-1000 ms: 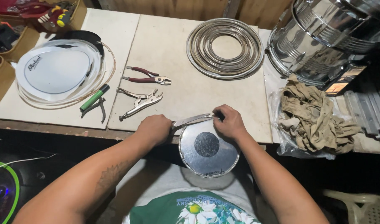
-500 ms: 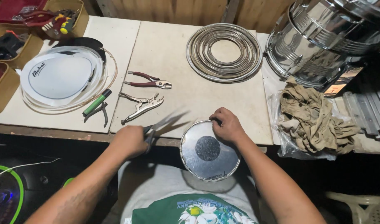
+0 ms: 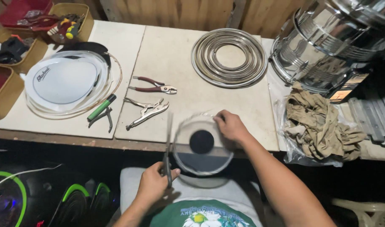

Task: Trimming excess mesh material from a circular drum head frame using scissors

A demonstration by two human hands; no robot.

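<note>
My right hand [image 3: 231,126] grips the far rim of a small round clear drumhead [image 3: 201,145] with a black dot in its middle, held over the table's front edge. In front of my lap, my left hand [image 3: 155,185] is closed on the handles of a pair of scissors [image 3: 168,145]. Their blades point away from me and lie along the drumhead's left edge.
On the table [image 3: 179,59] lie locking pliers [image 3: 147,112], red-handled pliers [image 3: 154,85], a green marker [image 3: 101,107], a stack of white drumheads [image 3: 64,82], metal hoops [image 3: 229,56], a chrome drum shell [image 3: 331,42] and rags [image 3: 318,124]. Trays of tools [image 3: 53,21] stand at the left.
My left hand pulled back from the drumhead's top edge to my lap with the scissors, which now point along the drumhead's left side. The right hand stayed on the rim.
</note>
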